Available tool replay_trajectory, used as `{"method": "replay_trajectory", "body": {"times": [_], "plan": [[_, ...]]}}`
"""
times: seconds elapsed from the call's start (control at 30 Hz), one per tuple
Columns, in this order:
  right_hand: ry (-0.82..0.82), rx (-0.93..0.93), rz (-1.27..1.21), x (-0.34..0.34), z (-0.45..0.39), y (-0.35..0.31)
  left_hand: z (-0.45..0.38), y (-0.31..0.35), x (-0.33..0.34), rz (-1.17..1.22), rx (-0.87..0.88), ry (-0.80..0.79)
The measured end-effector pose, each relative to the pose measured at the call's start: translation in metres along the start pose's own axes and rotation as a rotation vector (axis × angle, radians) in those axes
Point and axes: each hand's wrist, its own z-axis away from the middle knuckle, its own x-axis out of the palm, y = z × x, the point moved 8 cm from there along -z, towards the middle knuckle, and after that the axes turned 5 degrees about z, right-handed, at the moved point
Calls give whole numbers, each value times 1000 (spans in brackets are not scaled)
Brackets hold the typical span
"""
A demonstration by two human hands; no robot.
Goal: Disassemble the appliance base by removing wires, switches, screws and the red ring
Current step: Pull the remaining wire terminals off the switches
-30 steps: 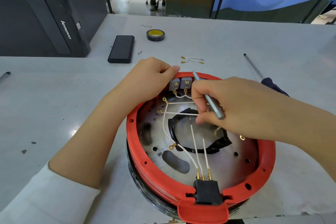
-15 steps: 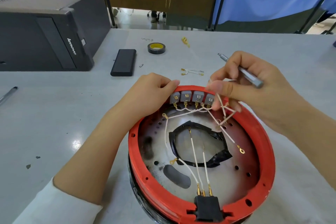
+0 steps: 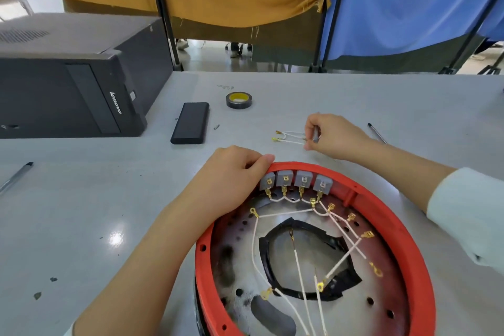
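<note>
Here, our left hand point(image 3: 231, 180) gripped the red plastic ring point(image 3: 420, 267) at its upper-left rim, beside four grey switches point(image 3: 296, 182). Our right hand point(image 3: 331, 136), above the ring at centre frame, pinched a grey metal tool point(image 3: 315, 136) beside loose white wires point(image 3: 290, 137) running left.

- Red ring point(image 3: 417, 248) sits round the metal appliance base point(image 3: 245, 262).
- Four grey switches point(image 3: 296, 180) line its far inner rim.
- White wires point(image 3: 341, 229) with brass terminals cross inside.
- Loose wires point(image 3: 289, 137) lie on the surface beyond.
</note>
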Motion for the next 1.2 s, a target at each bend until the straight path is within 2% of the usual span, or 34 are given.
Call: {"method": "replay_trajectory", "body": {"times": [0.23,0.33,0.43,0.6,0.77,0.97,1.1,1.2], "plan": [[85,-51,98,-6,-16,-10,0,0,0,-4,1,3],[110,-44,-79,-21,-2,-21,-1,-4,1,-7,-4,5],[50,-93,-307,-32,37,-40,-1,-5,3,21,-17,-18],[65,-207,-165,-42,109,-64,2,-4,6,67,-43,-69],[128,-319,-135,-39,142,-74,3,-1,7,24,-43,-86],[-15,-432,106,-12,156,-82,2,-1,6,7,-35,-77],[-38,-418,93,-10,159,-76,2,-2,6,-6,-39,-71],[-38,-395,-10,-19,161,-76,0,-3,6,-6,-39,-69]]}}
